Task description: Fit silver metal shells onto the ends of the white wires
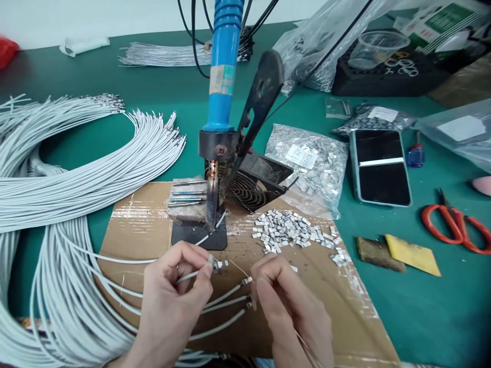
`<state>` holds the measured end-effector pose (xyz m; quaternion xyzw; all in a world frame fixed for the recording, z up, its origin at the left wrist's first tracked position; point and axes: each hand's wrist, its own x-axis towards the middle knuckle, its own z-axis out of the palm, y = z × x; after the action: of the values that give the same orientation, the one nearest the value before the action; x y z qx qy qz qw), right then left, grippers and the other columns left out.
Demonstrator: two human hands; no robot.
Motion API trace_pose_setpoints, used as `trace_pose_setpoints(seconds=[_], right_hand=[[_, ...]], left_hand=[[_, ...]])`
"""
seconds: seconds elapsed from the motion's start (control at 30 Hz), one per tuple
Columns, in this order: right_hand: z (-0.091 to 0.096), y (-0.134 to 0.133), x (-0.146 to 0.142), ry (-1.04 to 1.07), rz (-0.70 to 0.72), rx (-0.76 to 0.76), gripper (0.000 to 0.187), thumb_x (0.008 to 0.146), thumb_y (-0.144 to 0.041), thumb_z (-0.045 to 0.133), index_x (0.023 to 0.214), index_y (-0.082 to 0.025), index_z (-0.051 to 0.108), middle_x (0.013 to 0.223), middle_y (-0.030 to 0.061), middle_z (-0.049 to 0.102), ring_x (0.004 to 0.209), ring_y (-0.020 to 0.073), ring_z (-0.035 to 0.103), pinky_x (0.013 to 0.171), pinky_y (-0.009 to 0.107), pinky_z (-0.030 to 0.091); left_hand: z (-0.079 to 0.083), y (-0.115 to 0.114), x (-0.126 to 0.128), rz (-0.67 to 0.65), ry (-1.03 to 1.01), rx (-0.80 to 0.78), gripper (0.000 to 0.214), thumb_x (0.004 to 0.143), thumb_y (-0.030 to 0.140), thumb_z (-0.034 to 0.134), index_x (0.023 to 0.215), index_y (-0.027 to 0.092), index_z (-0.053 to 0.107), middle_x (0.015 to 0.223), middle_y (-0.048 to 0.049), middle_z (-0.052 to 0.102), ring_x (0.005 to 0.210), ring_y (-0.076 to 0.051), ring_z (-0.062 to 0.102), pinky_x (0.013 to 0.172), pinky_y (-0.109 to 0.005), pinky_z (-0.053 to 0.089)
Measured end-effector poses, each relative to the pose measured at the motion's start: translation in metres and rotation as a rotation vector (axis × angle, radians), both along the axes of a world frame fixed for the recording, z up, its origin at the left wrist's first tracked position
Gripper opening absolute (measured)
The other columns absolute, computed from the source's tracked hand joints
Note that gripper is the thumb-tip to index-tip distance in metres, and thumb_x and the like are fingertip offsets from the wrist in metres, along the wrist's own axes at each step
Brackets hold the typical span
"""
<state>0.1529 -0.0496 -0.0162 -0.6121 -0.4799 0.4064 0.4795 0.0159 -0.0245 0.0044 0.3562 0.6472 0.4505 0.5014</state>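
Observation:
My left hand (172,296) pinches the end of a white wire (187,277), whose tip carries a small metal terminal (220,264). My right hand (287,306) is closed in a pinch beside it, holding a thin strand of solder wire (241,268) that runs toward the terminal. Three more white wires with terminals (247,294) lie on the cardboard sheet (141,230) between my hands. Just beyond stands a blue-handled soldering iron (224,66), fixed upright in a black stand (199,235), tip down.
A loose pile of metal terminals (291,230) lies on the cardboard; a bag of them (310,163) sits behind. Large bundles of white wires (76,174) fill the left. A phone (379,166), red scissors (456,225), yellow sponge (412,254) and small fan (249,186) sit on the green table.

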Motion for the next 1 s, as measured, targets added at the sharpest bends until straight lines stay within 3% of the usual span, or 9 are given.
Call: trace_pose_setpoints(seconds=[0.1, 0.2, 0.4, 0.57, 0.77, 1.0], right_hand=[[0.001, 0.006, -0.002, -0.001, 0.016, 0.123, 0.024, 0.1, -0.017, 0.054, 0.076, -0.024, 0.052, 0.092, -0.0021, 0.063, 0.083, 0.0133, 0.062, 0.074, 0.023, 0.046], [0.0, 0.008, -0.007, 0.007, -0.003, 0.162, 0.021, 0.096, -0.013, 0.059, 0.078, -0.025, 0.056, 0.113, -0.0001, 0.072, 0.107, 0.0175, 0.07, 0.089, 0.026, 0.051], [-0.003, 0.009, -0.014, 0.01, -0.013, 0.126, 0.02, 0.093, -0.013, 0.063, 0.077, -0.025, 0.059, 0.108, 0.0007, 0.081, 0.093, 0.0156, 0.078, 0.077, 0.02, 0.056], [-0.002, 0.011, -0.014, -0.006, -0.016, 0.083, 0.02, 0.093, -0.015, 0.063, 0.077, -0.025, 0.057, 0.108, 0.001, 0.081, 0.097, 0.0152, 0.079, 0.07, 0.015, 0.055], [-0.002, 0.013, -0.013, -0.002, -0.01, 0.087, 0.019, 0.092, -0.014, 0.064, 0.076, -0.024, 0.059, 0.108, 0.0036, 0.082, 0.098, 0.0185, 0.08, 0.071, 0.018, 0.058], [-0.003, 0.013, -0.013, 0.024, -0.018, 0.08, 0.019, 0.091, -0.014, 0.065, 0.076, -0.024, 0.059, 0.108, 0.0044, 0.082, 0.097, 0.0189, 0.08, 0.069, 0.018, 0.058]], left_hand=[[-0.001, 0.002, 0.0, 0.014, 0.024, -0.003, 0.013, 0.071, 0.014, 0.075, 0.064, 0.016, 0.065, 0.078, 0.0012, 0.068, 0.059, -0.006, 0.053, 0.052, -0.015, 0.035], [-0.002, 0.005, -0.001, 0.014, 0.05, -0.007, 0.013, 0.072, 0.017, 0.076, 0.064, 0.017, 0.065, 0.079, 0.0007, 0.068, 0.057, -0.006, 0.049, 0.051, -0.016, 0.032], [-0.001, 0.01, -0.002, 0.019, 0.06, -0.016, 0.015, 0.075, 0.02, 0.075, 0.064, 0.018, 0.065, 0.08, -0.001, 0.069, 0.064, -0.01, 0.057, 0.052, -0.019, 0.033], [-0.001, 0.012, -0.002, 0.029, 0.05, -0.018, 0.015, 0.075, 0.021, 0.075, 0.065, 0.018, 0.065, 0.082, -0.0012, 0.069, 0.063, -0.009, 0.056, 0.052, -0.019, 0.033], [0.0, 0.014, -0.003, 0.031, 0.043, -0.023, 0.014, 0.074, 0.021, 0.077, 0.066, 0.017, 0.066, 0.083, -0.0007, 0.07, 0.057, -0.007, 0.049, 0.052, -0.019, 0.034], [-0.002, 0.014, -0.003, 0.027, 0.063, -0.017, 0.013, 0.074, 0.02, 0.076, 0.066, 0.018, 0.066, 0.084, -0.0021, 0.071, 0.062, -0.01, 0.055, 0.05, -0.021, 0.029]])
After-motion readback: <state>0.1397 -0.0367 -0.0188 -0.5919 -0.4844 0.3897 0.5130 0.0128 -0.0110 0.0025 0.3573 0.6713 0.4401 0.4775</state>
